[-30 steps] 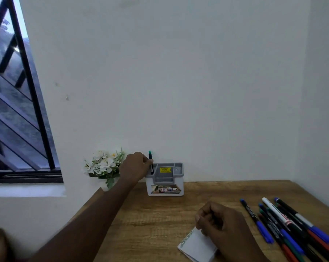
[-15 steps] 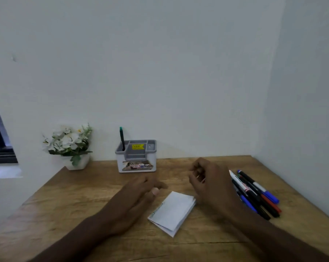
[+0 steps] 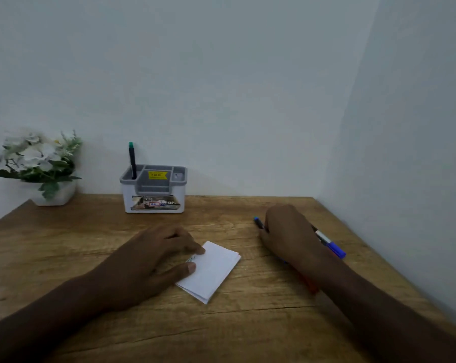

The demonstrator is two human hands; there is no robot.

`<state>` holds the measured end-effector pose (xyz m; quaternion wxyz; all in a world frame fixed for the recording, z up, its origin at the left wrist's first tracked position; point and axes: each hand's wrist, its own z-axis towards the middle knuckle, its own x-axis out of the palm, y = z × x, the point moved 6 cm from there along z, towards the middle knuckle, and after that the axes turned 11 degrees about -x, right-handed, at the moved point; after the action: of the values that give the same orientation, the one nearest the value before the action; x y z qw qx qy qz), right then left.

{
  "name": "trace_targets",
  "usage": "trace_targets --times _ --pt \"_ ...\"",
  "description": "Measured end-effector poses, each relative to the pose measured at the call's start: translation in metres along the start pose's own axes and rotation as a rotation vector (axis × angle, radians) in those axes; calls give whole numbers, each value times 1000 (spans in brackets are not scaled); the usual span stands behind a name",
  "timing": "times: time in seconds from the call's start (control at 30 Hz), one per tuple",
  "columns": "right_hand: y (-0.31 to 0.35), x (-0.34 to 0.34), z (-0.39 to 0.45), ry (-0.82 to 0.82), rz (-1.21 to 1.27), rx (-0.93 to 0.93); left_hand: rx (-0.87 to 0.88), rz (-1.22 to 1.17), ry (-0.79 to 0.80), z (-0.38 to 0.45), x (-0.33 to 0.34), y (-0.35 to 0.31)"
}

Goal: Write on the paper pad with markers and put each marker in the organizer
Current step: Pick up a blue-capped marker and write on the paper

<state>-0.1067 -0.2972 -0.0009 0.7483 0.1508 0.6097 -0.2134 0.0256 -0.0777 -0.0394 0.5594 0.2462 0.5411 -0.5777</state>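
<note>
A white paper pad (image 3: 216,268) lies on the wooden desk (image 3: 64,258), with a small green mark near its left edge. My left hand (image 3: 156,258) rests flat on the pad's left side, fingertips and thumb pressing it down. My right hand (image 3: 287,231) lies over the pile of markers at the right, fingers curled around a dark marker (image 3: 257,222) whose blue end pokes out to the left. A blue-capped marker (image 3: 333,248) and a red one (image 3: 312,288) show from under that arm. The grey-and-white organizer (image 3: 153,203) stands at the wall, a green-tipped marker (image 3: 132,159) upright in its back left slot.
A white pot of artificial flowers (image 3: 38,166) stands at the desk's far left corner. White walls close the desk at the back and on the right. The desk's right edge runs close behind the marker pile.
My left hand let go of the green-tipped marker in the organizer and came back onto the pad. My right hand left the pad and moved right onto the markers.
</note>
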Motion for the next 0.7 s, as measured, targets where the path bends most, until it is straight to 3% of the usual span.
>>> trace_targets --times 0.07,0.13,0.2,0.27,0.33,0.4,0.57,0.7 --pt "3 3 1 -18 31 -21 -14 7 7 0 0 -1" --pt "6 -10 3 -174 148 -55 -25 10 15 0 -1 -2" --pt "11 -30 -2 -411 471 -114 -23 17 26 -1 -1 -3" --pt "21 -38 -11 -525 896 -152 -34 24 29 -2 -1 -2" --pt "38 -29 -18 -488 1227 -179 -78 -4 11 -2 -3 1" --pt "52 -10 -21 -396 1361 -178 -134 -110 -53 -1 -8 3" --pt "80 14 -29 -185 1416 -222 -104 -179 -144 -4 -17 -8" --pt "87 6 -33 -242 1417 -314 -68 -183 -181 -4 -14 -17"
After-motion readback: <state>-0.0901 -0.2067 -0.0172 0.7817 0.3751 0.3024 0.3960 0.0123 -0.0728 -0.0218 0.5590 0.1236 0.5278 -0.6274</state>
